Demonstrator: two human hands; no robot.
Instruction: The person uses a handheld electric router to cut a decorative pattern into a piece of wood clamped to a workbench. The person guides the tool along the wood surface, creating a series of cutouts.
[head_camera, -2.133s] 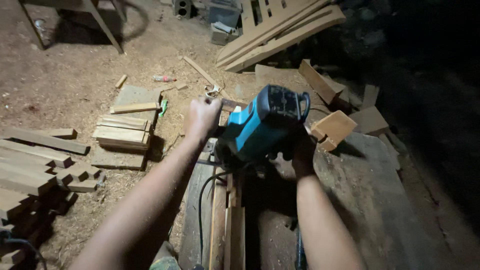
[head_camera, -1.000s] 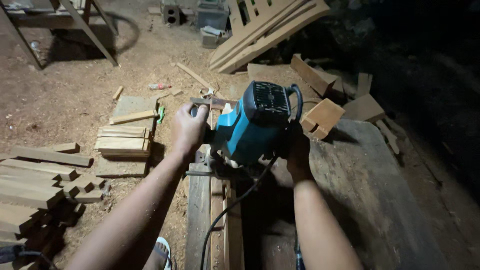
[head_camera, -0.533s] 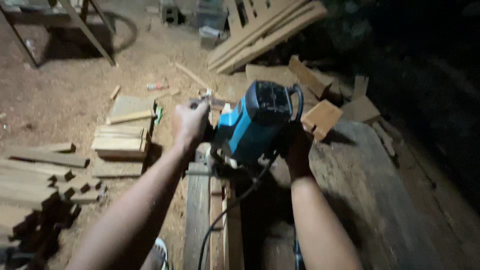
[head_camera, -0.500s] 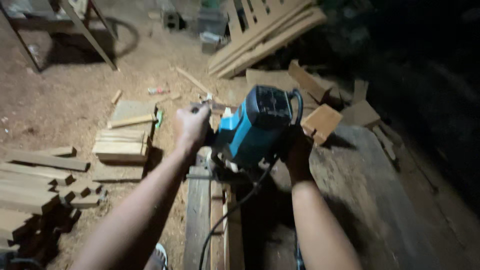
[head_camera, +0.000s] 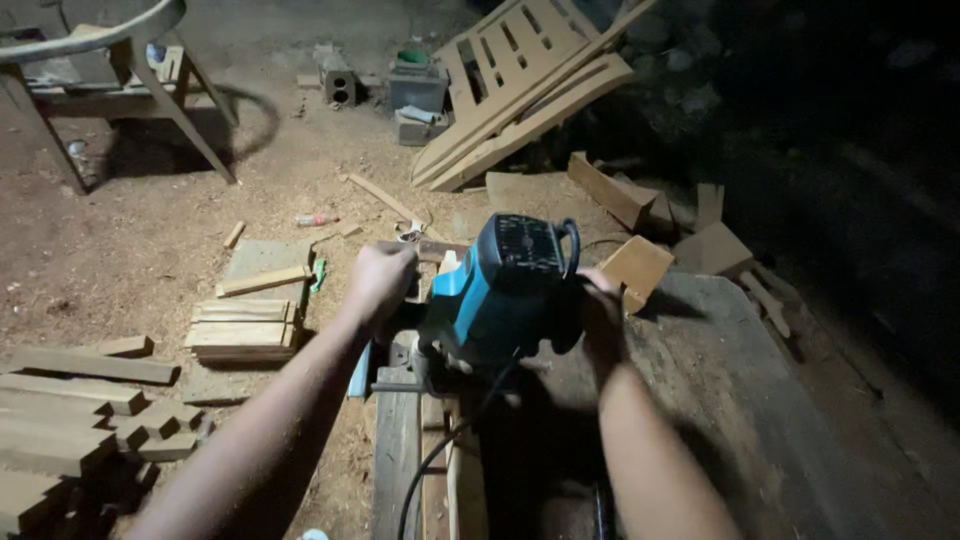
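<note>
A blue and black electric router (head_camera: 505, 290) stands on a narrow wooden strip (head_camera: 445, 450) that runs along a dark workbench (head_camera: 720, 400). My left hand (head_camera: 378, 282) grips the router's left handle. My right hand (head_camera: 598, 300) grips its right handle, partly hidden behind the motor body. The black power cord (head_camera: 440, 450) trails from the tool down toward me.
Stacked short boards (head_camera: 245, 325) lie on the sawdust floor at left, more offcuts (head_camera: 70, 420) at the lower left. A wooden chair (head_camera: 110, 80) stands at the back left, a slatted frame (head_camera: 520, 80) leans at the back, and wood blocks (head_camera: 640, 265) sit beyond the bench.
Both hands have stayed on the router's handles. The router has slid slightly toward me along the strip, and the view has tilted a little.
</note>
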